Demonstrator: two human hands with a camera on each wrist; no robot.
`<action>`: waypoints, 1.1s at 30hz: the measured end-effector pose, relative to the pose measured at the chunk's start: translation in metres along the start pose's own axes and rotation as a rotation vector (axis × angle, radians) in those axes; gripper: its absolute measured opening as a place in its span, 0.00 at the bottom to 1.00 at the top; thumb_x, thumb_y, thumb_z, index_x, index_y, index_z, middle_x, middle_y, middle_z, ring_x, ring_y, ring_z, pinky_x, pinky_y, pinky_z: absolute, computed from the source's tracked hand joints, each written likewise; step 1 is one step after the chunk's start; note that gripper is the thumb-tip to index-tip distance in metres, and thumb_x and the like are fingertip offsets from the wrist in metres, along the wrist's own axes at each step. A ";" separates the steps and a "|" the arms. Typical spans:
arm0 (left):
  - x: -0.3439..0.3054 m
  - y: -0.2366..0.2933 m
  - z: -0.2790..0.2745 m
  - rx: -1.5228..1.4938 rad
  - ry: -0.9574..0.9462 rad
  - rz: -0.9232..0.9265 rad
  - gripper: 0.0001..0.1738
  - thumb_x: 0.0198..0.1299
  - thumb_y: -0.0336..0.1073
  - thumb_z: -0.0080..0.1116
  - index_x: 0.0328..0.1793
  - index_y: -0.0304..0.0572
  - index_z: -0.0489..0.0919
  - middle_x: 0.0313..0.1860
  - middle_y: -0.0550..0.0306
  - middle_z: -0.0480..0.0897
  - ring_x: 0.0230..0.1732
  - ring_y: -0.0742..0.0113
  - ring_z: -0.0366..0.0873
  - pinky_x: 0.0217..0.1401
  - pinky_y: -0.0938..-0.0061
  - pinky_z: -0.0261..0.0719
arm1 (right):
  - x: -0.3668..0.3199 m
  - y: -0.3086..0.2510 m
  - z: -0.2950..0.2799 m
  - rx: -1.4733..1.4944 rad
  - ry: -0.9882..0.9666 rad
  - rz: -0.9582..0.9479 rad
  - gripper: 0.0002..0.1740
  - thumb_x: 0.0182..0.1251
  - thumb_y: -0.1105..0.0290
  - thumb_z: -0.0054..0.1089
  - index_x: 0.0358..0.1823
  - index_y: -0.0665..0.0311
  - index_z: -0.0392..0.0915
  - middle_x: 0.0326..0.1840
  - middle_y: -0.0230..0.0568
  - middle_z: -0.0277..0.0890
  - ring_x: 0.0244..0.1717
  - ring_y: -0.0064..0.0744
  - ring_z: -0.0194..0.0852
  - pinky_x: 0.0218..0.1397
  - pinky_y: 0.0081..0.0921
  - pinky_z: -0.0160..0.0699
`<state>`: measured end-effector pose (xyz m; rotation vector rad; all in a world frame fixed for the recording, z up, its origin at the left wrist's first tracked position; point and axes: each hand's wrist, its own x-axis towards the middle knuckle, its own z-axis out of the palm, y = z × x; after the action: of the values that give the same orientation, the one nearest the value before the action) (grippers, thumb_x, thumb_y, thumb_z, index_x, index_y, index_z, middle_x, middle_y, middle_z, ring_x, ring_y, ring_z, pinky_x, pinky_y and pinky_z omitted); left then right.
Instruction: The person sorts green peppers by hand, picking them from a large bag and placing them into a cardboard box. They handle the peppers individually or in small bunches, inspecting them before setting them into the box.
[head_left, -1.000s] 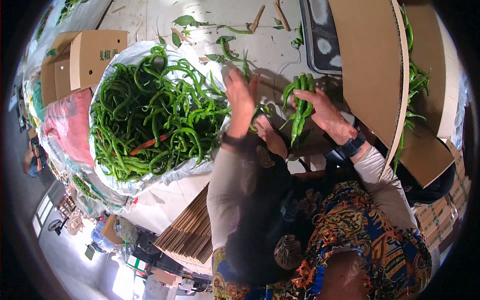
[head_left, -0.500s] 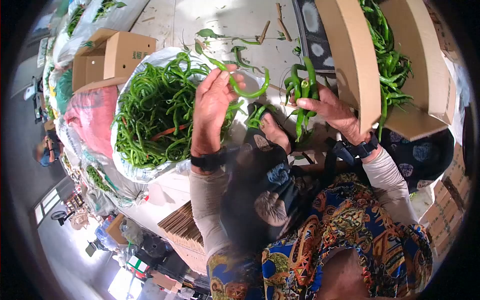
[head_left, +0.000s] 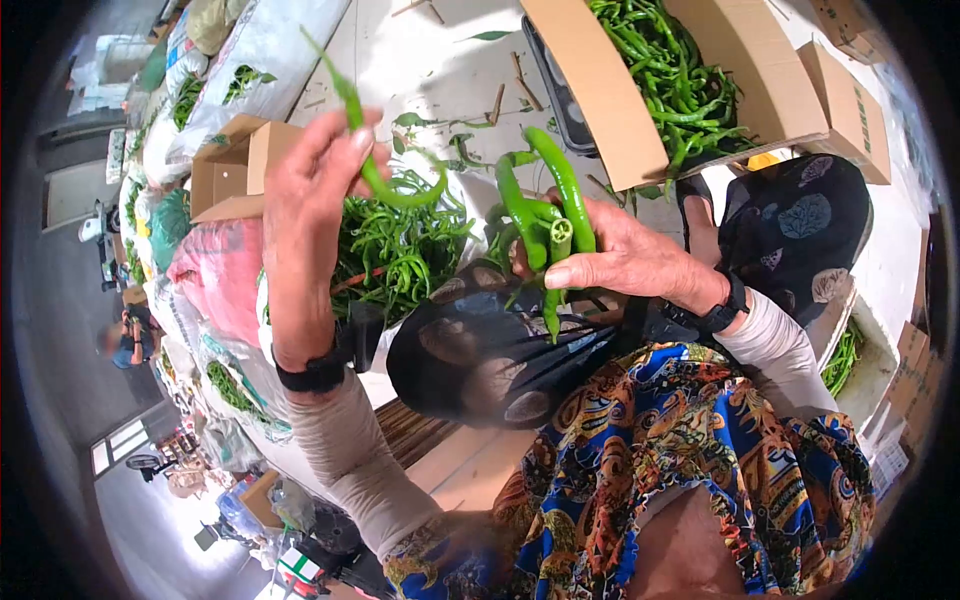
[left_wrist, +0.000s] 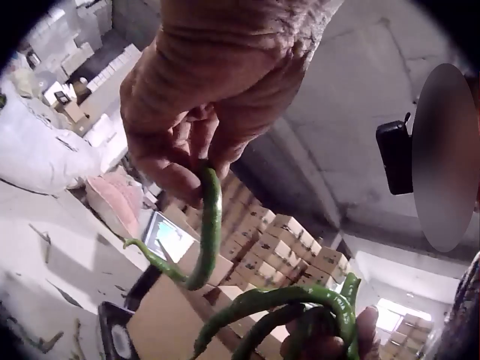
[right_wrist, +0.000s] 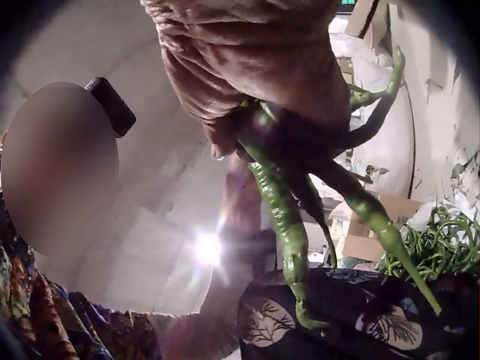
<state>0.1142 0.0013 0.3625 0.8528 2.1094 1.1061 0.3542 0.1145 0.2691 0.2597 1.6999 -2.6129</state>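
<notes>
In the head view my left hand [head_left: 305,215] is raised at the left, pinching one long curved green chilli pepper [head_left: 372,175] between thumb and fingers. The left wrist view shows that same pepper hanging in a hook shape below the fingertips [left_wrist: 180,184]. My right hand [head_left: 645,255] grips a bunch of green chilli peppers [head_left: 518,210], its thumb across the stem ends. Below the right palm, in the right wrist view, several pepper tips [right_wrist: 289,232] point downward. Behind the left hand lies a heap of loose peppers [head_left: 405,240] in a white sack, partly hidden by the forearm.
An open cardboard box [head_left: 590,85] holding many peppers stands at the upper right. A white crate [head_left: 880,370] with more peppers is at the right edge. A pink sack [head_left: 215,265] and a smaller open box [head_left: 222,185] lie at the left. Leaves and stalks [head_left: 497,105] litter the floor.
My left hand has picked up a curved pepper near the sack and lifted it up and leftward. My right hand has brought its bunch closer to the body. The head view has swung rightward.
</notes>
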 end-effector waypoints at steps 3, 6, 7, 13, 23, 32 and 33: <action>0.020 0.051 0.028 -0.228 -0.071 0.249 0.21 0.65 0.39 0.55 0.58 0.31 0.76 0.43 0.51 0.83 0.43 0.69 0.79 0.47 0.78 0.75 | -0.011 0.009 -0.003 0.033 -0.015 -0.066 0.32 0.61 0.61 0.67 0.61 0.68 0.65 0.49 0.39 0.77 0.52 0.31 0.75 0.59 0.31 0.73; 0.038 0.085 0.053 -0.401 -0.144 0.407 0.24 0.63 0.39 0.56 0.61 0.31 0.74 0.52 0.47 0.82 0.52 0.63 0.80 0.56 0.74 0.77 | -0.022 0.001 -0.003 0.208 0.027 -0.061 0.30 0.62 0.62 0.65 0.61 0.68 0.65 0.49 0.39 0.77 0.51 0.31 0.76 0.58 0.30 0.74; 0.040 0.084 0.056 -0.182 -0.144 0.432 0.24 0.62 0.39 0.57 0.62 0.33 0.74 0.50 0.48 0.82 0.50 0.64 0.80 0.54 0.75 0.77 | -0.027 -0.003 -0.003 0.207 0.045 -0.075 0.30 0.62 0.62 0.65 0.61 0.68 0.65 0.49 0.39 0.77 0.51 0.31 0.76 0.58 0.30 0.74; -0.025 0.075 0.093 0.205 -0.619 0.385 0.18 0.50 0.32 0.68 0.49 0.42 0.81 0.33 0.66 0.75 0.29 0.77 0.70 0.29 0.79 0.69 | -0.047 -0.027 0.006 0.216 0.081 -0.287 0.31 0.66 0.62 0.62 0.68 0.63 0.63 0.55 0.33 0.72 0.56 0.20 0.66 0.58 0.24 0.68; -0.036 0.148 0.086 0.265 -0.360 0.373 0.04 0.50 0.23 0.60 0.32 0.34 0.77 0.27 0.61 0.74 0.25 0.77 0.71 0.23 0.84 0.68 | -0.046 0.027 -0.020 0.317 0.017 -0.283 0.17 0.71 0.59 0.55 0.50 0.65 0.71 0.39 0.26 0.72 0.39 0.18 0.67 0.49 0.20 0.68; -0.086 0.262 0.234 -0.258 -0.661 0.959 0.25 0.64 0.42 0.56 0.61 0.30 0.72 0.54 0.47 0.76 0.50 0.65 0.79 0.47 0.77 0.77 | -0.077 0.013 -0.007 0.077 0.086 -0.207 0.33 0.69 0.68 0.56 0.71 0.69 0.54 0.48 0.42 0.73 0.57 0.25 0.67 0.54 0.25 0.68; -0.092 0.265 0.243 -0.300 -0.673 1.015 0.29 0.65 0.44 0.54 0.65 0.29 0.69 0.58 0.42 0.75 0.54 0.60 0.79 0.51 0.75 0.78 | -0.069 0.018 -0.009 -0.022 0.168 -0.503 0.32 0.68 0.69 0.56 0.69 0.69 0.56 0.44 0.42 0.72 0.53 0.26 0.69 0.50 0.25 0.70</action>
<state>0.4210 0.1638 0.4945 1.8908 0.8784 1.2775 0.4249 0.1098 0.2594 0.0538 2.0815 -2.9823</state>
